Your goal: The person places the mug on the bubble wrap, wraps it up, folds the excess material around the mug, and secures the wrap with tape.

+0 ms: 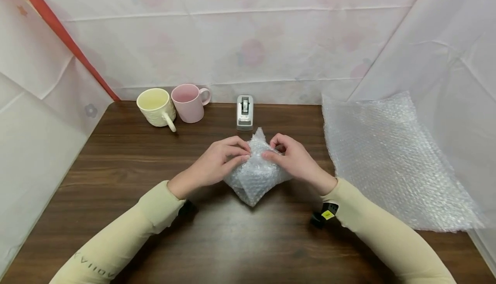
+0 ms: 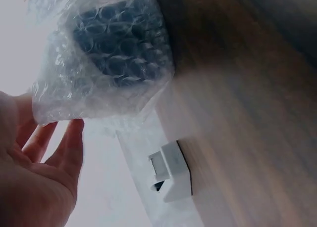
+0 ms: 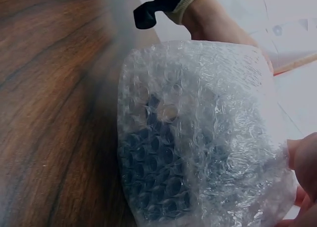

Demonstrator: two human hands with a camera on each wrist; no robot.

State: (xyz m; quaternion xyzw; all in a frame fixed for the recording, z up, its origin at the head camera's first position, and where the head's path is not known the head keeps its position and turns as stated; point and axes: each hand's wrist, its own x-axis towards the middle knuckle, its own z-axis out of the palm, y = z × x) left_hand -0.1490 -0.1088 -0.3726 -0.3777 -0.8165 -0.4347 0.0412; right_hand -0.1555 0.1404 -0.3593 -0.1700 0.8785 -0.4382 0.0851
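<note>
A bundle of clear bubble wrap [image 1: 253, 180] sits on the table between both hands, a pointed flap standing up at its far side. Through the layers, a dark blue object [image 2: 119, 44] shows in the left wrist view, its outline blurred by the bubbles. The left hand [image 1: 224, 157] pinches the wrap near the top from the left, thumb and fingertips on the plastic. From the right, the right hand [image 1: 292, 157] pinches the folded film between thumb and curled forefinger. In the right wrist view the wrap [image 3: 218, 113] hides most of the left hand.
A white tape dispenser [image 1: 245, 114] stands just beyond the bundle. At the back left are a yellow mug [image 1: 155, 107] and a pink mug [image 1: 190, 105]. A spare bubble wrap sheet [image 1: 387, 168] covers the table's right side. Cloth walls [image 1: 248, 38] enclose the back and sides.
</note>
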